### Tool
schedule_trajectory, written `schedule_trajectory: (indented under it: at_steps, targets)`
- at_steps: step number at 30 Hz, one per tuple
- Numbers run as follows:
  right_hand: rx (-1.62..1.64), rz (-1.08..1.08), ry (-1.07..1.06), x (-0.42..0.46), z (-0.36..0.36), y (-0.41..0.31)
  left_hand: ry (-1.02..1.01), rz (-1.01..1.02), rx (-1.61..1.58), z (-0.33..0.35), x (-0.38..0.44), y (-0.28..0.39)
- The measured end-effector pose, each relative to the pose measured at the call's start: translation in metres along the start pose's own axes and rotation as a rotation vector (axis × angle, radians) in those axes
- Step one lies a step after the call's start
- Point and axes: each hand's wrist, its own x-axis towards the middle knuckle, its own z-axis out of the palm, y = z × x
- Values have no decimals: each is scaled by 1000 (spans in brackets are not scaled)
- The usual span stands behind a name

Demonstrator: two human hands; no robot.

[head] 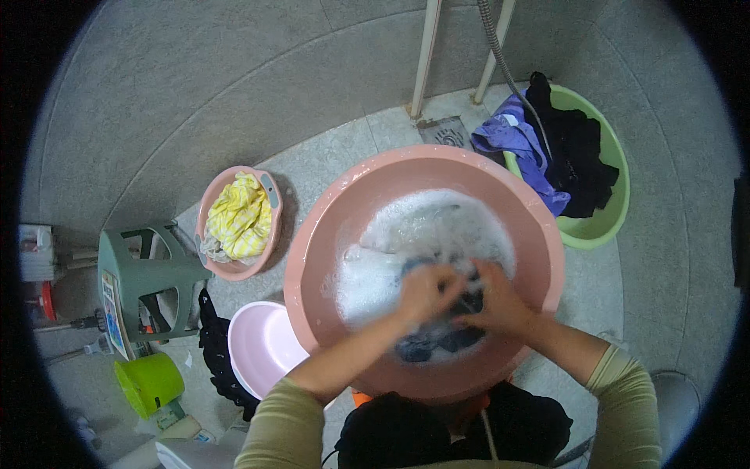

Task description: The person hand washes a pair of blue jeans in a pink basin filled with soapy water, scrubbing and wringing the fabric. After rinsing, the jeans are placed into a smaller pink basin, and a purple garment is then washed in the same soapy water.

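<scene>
A large pink plastic basin [345,193] stands before my knees, with white suds [369,287] floating on the water in it. Dark wet cloth [433,343] lies partly under the foam on the near side. My left hand [430,293] grips part of this cloth, its fingers curled and blurred by motion. Close on its right, my right hand [498,299] holds the same cloth, with a dark fold showing between the two hands. Suds and fingers hide much of the cloth, so its kind cannot be told.
A green basin [624,193] with purple and black clothes [574,158] stands at the far right, a metal shower hose [495,44] hanging into it. Leftward are a small pink basin [202,228] with yellow checked cloth [240,217], a pale basin [258,340], black cloth [220,357] and a green stool [135,275].
</scene>
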Motion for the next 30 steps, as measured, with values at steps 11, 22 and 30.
schedule_trajectory:
  at_steps: [11, 22, 30]
  targets:
    - [28, 445, -428, 74, 57, 41, -122, -112, 281, 55, 40, -76]
    - [5, 120, -319, 20, -15, -35, -186, -45, 124, -23, 0, 7]
    - [-405, 218, -779, 61, 45, 11, -319, -257, 371, 39, 8, -46]
